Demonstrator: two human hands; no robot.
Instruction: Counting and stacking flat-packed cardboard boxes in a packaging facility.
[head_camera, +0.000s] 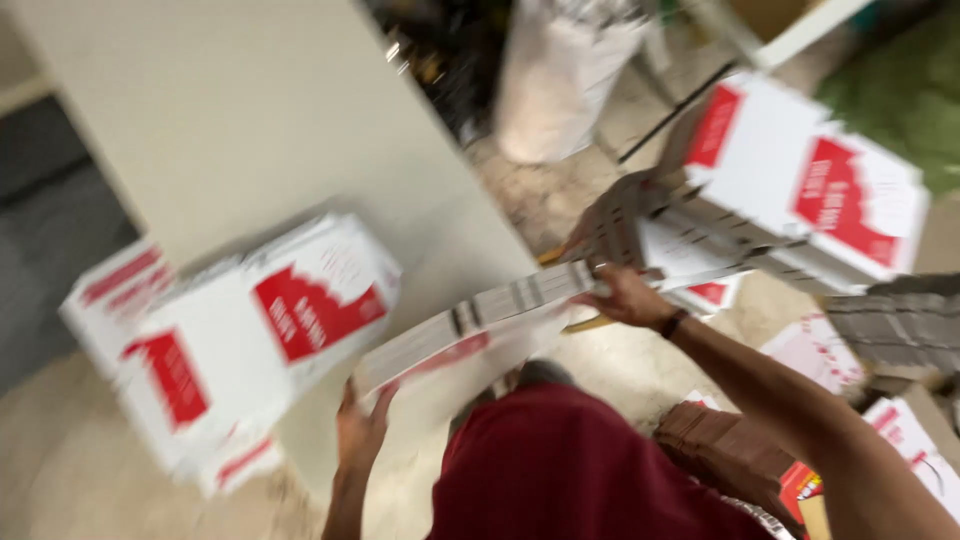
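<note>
The person holds a flat, unfolded white and red carton (470, 325) with both hands, a little below the middle of the view. The left hand (360, 425), at about 7 o'clock from the middle, has its grip closed on the lower left end of the carton, fingers curled over the edge. The right hand (625, 298), at about 3 o'clock from the middle, has its grip closed on the upper right end; a dark band sits on that wrist. The carton is tilted, its right end higher than its left, and it hangs over the edge of the pale bench (250, 120).

On the bench, at 9 o'clock, lies a stack of folded white boxes with red panels (240, 340), close to the left hand. At 2 o'clock there is another pile of the same boxes (800, 190), just behind the right hand. A white sack (560, 75) stands on the floor at 12 o'clock. Brown flat cardboard (730, 450) lies at 5 o'clock, beside the person's dark red shirt (570, 470). The picture is blurred, so small details I cannot tell.
</note>
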